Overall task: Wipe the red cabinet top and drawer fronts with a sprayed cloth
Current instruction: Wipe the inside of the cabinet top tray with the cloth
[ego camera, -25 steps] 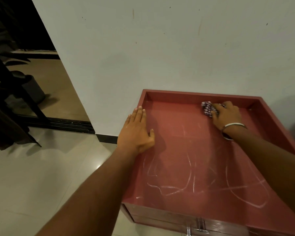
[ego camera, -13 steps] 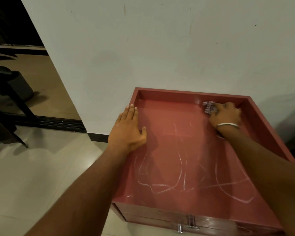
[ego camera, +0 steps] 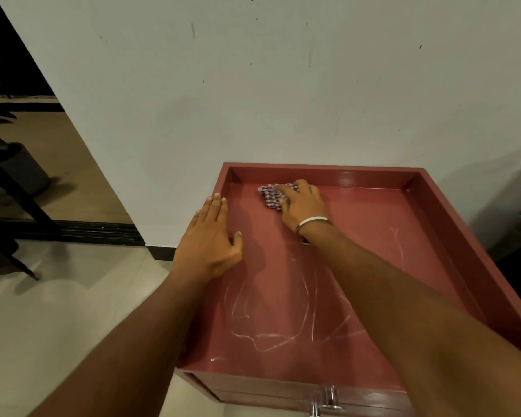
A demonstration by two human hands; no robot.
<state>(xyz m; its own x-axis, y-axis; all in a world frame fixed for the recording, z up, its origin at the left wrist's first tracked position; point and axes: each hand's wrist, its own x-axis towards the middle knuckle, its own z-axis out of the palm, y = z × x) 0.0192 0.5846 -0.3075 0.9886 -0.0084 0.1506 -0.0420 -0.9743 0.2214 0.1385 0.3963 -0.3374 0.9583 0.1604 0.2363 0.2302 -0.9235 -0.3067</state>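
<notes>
Cabinet top [ego camera: 373, 251]: right hand [ego camera: 303, 206] presses cloth [ego camera: 269, 195] near back-left rim; left hand [ego camera: 208, 245] flat, open

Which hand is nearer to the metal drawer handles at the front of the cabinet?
Left. The left hand rests flat by the cabinet's left edge, nearer the drawer handles. The right hand presses the cloth at the back.

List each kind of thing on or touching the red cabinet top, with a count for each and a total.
Hands: 2, left hand and right hand
Cloths: 1, patterned cloth
Bracelets: 1, bracelet
Total: 4
</notes>
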